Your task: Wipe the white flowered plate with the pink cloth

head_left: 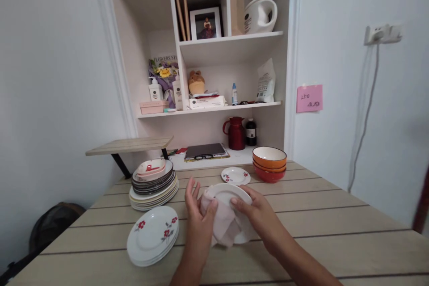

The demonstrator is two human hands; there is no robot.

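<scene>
At lower centre, one round white plate [232, 191], with no long axis, lies between my hands, its right rim pinched by my right hand [256, 212], while my left hand [200, 214], fingers loosely spread, thumbs one pale pink cloth [221, 223] against its left side, below one small floral plate [235, 176] and three stacked bowls [269, 164].

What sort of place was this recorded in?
Likely a room in a home, perhaps a dining corner: stacked plates and bowls sit on a table, and the shelves behind it hold a framed picture.

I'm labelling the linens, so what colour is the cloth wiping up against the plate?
The cloth is pale pink, seen in the head view.
</scene>
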